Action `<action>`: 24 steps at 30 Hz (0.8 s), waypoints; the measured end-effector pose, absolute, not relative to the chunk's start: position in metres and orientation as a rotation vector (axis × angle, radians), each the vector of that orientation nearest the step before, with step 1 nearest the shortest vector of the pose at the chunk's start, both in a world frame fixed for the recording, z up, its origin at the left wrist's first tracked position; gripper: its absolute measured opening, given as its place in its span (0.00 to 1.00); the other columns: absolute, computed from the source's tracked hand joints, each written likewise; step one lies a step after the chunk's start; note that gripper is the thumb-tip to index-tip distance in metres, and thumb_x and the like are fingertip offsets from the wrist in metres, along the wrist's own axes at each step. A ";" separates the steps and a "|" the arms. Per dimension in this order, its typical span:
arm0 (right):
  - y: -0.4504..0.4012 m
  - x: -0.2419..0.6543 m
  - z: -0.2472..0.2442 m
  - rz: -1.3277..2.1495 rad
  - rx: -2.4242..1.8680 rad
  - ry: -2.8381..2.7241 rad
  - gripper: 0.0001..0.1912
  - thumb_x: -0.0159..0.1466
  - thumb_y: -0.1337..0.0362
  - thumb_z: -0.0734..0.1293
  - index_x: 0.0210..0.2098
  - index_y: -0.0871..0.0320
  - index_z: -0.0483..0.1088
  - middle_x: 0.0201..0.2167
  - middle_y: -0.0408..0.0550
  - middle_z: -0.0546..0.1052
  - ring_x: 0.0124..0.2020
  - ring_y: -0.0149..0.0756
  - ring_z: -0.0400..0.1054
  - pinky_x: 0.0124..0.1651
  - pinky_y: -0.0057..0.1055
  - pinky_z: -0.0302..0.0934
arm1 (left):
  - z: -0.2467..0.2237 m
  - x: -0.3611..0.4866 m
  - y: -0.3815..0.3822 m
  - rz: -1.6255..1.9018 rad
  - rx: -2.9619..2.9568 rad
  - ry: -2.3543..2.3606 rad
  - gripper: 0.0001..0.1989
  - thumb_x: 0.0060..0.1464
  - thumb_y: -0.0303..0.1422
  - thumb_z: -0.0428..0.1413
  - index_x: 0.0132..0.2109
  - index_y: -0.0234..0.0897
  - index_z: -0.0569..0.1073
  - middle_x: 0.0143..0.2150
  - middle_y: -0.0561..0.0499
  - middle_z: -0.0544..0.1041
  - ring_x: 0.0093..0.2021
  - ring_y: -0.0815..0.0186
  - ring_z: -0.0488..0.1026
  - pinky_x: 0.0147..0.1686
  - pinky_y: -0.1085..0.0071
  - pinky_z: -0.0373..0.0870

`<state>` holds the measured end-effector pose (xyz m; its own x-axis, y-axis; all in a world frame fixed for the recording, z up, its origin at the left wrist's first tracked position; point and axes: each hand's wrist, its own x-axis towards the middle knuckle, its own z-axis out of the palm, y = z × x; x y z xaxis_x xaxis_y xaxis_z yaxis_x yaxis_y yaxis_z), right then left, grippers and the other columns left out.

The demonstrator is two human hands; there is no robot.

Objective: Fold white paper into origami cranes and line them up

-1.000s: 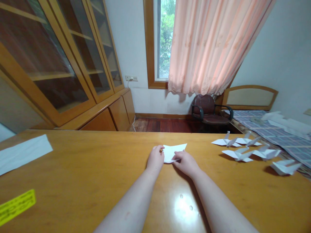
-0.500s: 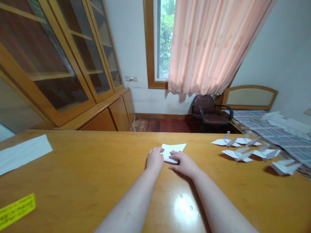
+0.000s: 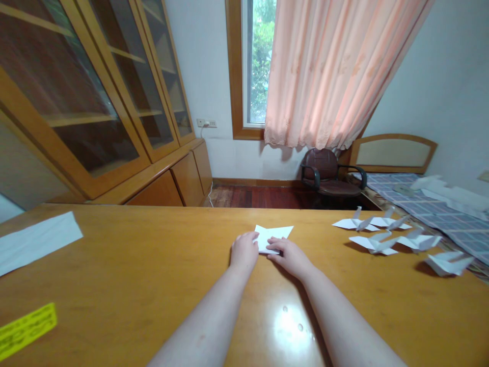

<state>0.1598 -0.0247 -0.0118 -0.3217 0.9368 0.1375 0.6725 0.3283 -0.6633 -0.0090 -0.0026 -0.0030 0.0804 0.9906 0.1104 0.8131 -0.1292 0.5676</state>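
Observation:
A folded sheet of white paper [image 3: 267, 233] lies on the wooden table in front of me, with a pointed corner sticking out at its upper right. My left hand [image 3: 244, 250] is closed at the paper's left edge, its curled fingertips on that edge. On the lower right part of the paper rests my right hand [image 3: 288, 255], fingers bent over it and thumb at the near edge. My palms and the paper's underside are hidden.
Several folded paper cranes [image 3: 374, 243] stand at the right of the table [image 3: 153, 285]. At the left lie a white paper strip [image 3: 42, 242] and a yellow label [image 3: 28, 330] with dark writing. Beyond are a chair [image 3: 328, 173], a bed [image 3: 451, 214] and a glass-door cabinet [image 3: 126, 102].
My right thumb has drawn in against the paper's near edge, and the near edge sits slightly higher. My left hand has barely shifted.

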 end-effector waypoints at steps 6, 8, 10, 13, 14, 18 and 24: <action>-0.026 0.159 -0.010 0.705 -1.416 -2.071 0.14 0.56 0.58 0.67 0.41 0.55 0.74 0.49 0.54 0.72 0.54 0.41 0.62 0.61 0.45 0.43 | 0.004 -0.006 -0.008 0.577 2.033 1.815 0.13 0.53 0.31 0.49 0.44 0.41 0.74 0.43 0.45 0.76 0.45 0.60 0.70 0.46 0.68 0.61; -0.026 0.159 -0.010 0.703 -1.415 -2.065 0.15 0.56 0.56 0.67 0.41 0.55 0.74 0.49 0.54 0.72 0.54 0.42 0.62 0.61 0.45 0.43 | 0.005 -0.005 -0.010 0.560 2.051 1.823 0.12 0.54 0.32 0.48 0.42 0.41 0.75 0.41 0.45 0.76 0.43 0.60 0.70 0.45 0.68 0.61; -0.026 0.159 -0.010 0.699 -1.408 -2.061 0.15 0.56 0.56 0.66 0.40 0.55 0.74 0.49 0.54 0.72 0.54 0.42 0.62 0.61 0.45 0.43 | 0.005 -0.005 -0.011 0.557 2.076 1.820 0.12 0.54 0.32 0.48 0.41 0.41 0.75 0.39 0.44 0.76 0.43 0.60 0.70 0.45 0.68 0.61; -0.026 0.158 -0.011 0.698 -1.403 -2.055 0.15 0.56 0.55 0.66 0.40 0.55 0.74 0.48 0.54 0.72 0.54 0.42 0.62 0.61 0.45 0.43 | 0.005 -0.005 -0.012 0.574 2.125 1.807 0.11 0.53 0.32 0.49 0.40 0.41 0.75 0.39 0.44 0.76 0.43 0.60 0.69 0.46 0.67 0.60; -0.026 0.158 -0.011 0.699 -1.404 -2.055 0.15 0.56 0.55 0.66 0.40 0.56 0.74 0.48 0.54 0.72 0.54 0.42 0.62 0.61 0.45 0.43 | 0.005 -0.005 -0.013 0.585 2.145 1.809 0.11 0.53 0.32 0.49 0.40 0.41 0.75 0.39 0.45 0.76 0.44 0.60 0.69 0.46 0.67 0.59; -0.027 0.158 -0.009 0.699 -1.409 -2.064 0.16 0.56 0.55 0.66 0.40 0.56 0.74 0.48 0.55 0.72 0.54 0.42 0.62 0.61 0.46 0.42 | 0.006 -0.004 -0.013 0.606 2.231 1.829 0.11 0.53 0.31 0.49 0.40 0.42 0.75 0.40 0.45 0.76 0.44 0.58 0.67 0.46 0.65 0.58; -0.028 0.158 -0.006 0.699 -1.400 -2.073 0.15 0.56 0.56 0.66 0.40 0.56 0.74 0.47 0.54 0.73 0.54 0.43 0.62 0.61 0.44 0.44 | 0.002 -0.005 -0.011 0.590 2.249 1.770 0.15 0.53 0.30 0.49 0.47 0.42 0.72 0.41 0.45 0.75 0.43 0.59 0.68 0.43 0.67 0.60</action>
<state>0.1580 -0.0279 -0.0064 -0.3165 0.9375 0.1446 0.6588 0.3269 -0.6776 -0.0053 -0.0115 0.0023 0.1948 0.9651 0.1752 0.8771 -0.2513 0.4093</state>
